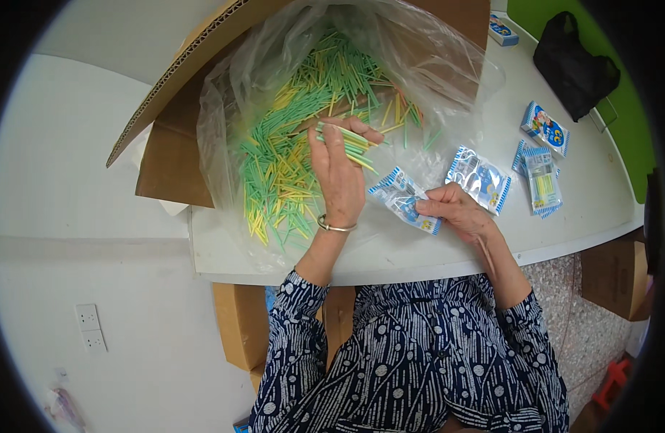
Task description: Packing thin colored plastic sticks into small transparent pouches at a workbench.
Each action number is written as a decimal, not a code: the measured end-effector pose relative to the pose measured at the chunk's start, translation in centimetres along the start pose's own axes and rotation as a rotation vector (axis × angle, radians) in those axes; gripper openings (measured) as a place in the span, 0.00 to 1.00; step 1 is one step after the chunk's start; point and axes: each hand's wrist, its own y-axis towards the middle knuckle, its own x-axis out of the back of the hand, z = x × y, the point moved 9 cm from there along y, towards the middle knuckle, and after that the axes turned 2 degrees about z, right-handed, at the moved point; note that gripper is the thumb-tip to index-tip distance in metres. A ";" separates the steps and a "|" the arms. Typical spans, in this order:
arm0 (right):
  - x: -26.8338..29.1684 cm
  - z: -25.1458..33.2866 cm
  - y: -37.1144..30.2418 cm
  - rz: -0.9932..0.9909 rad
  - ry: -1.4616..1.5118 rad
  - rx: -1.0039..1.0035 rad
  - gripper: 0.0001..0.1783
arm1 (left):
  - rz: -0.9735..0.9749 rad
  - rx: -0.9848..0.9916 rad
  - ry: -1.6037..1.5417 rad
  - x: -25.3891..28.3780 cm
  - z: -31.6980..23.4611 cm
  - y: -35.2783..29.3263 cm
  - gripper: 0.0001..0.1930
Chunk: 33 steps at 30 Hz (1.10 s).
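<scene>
My left hand is closed round a small bunch of thin green and yellow sticks, just above a big loose heap of the same sticks. The heap lies in a clear plastic bag inside a cardboard box tipped on its side. Between thumb and fingers, my right hand pinches a small blue-and-white packet, its upper end pointing toward the sticks. Whether that packet is unsealed I cannot tell. Another silvery blue-and-white packet lies flat just beyond my right hand.
The cardboard box takes up the far left of the white table. Packets are stacked at the right, near a small blue-and-white box and a black bag. Cardboard boxes stand below the table edge.
</scene>
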 end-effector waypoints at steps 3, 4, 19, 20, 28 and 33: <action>0.2 -0.1 -0.1 -0.010 0.009 -0.008 0.12 | 0.029 -0.034 0.097 -1.2 -0.7 -0.9 0.09; 0.3 -0.2 -0.1 -0.012 0.010 -0.011 0.12 | 0.029 -0.030 0.096 -1.2 -0.7 -1.3 0.09; -0.1 -0.7 -0.5 0.081 0.027 0.006 0.14 | -0.105 -0.019 -0.017 -0.6 -0.3 -1.6 0.10; -0.2 -0.7 -0.6 0.075 0.023 0.016 0.14 | -0.095 -0.025 0.035 -0.8 -0.3 -1.7 0.11; 0.1 -0.6 -0.8 -0.024 0.026 -0.033 0.12 | 0.074 -0.141 0.253 -1.8 -0.2 -3.3 0.11; 0.1 -1.0 -1.0 0.054 0.093 -0.004 0.13 | 0.094 -0.207 0.274 -2.7 -1.0 -4.1 0.10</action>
